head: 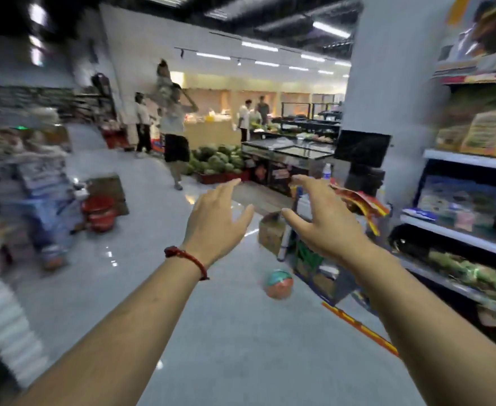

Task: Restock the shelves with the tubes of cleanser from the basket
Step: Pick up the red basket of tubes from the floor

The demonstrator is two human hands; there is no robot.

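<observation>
Beside white metal stocked shelves [469,159], the left hand [214,227] and right hand [325,224] are held out empty, fingers spread, seemingly mid-reach.

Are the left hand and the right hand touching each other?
Apart. The head view shows the left hand and right hand both open, with floor plainly visible between their thumbs.

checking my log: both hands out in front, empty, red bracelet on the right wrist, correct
Not quite: the head view shows the bracelet on the left wrist, not the right. The left hand and right hand are out in front, empty.
</observation>
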